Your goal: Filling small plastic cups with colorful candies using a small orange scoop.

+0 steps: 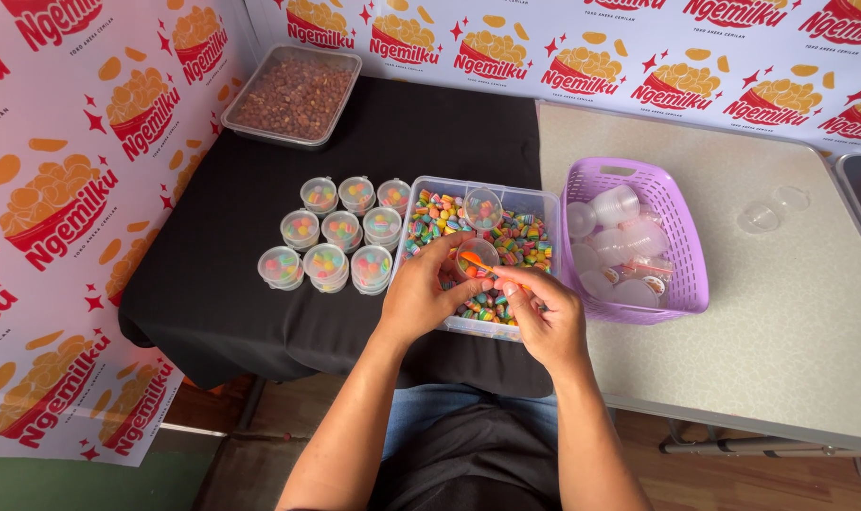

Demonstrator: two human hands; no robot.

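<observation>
**Our hands fill a small cup over the candy box**

Our left hand (419, 295) grips a small clear cup (477, 255) above the clear box (534, 203) of colourful candies. Our right hand (542, 312) pinches an orange scoop (475, 262) at the cup's mouth. Left of the box stand nine filled cups (340, 235) on the black cloth (213, 284). A purple basket (681, 237) sits right. Farther, a tray of brown nuts (294, 95).

A clear tray of brown nuts (294, 95) sits at the far edge of the black-clothed worktop (213, 284). Nine filled, lidded cups (336, 237) cluster nearby. A purple basket (681, 237) of empty cups stands to the right.
</observation>
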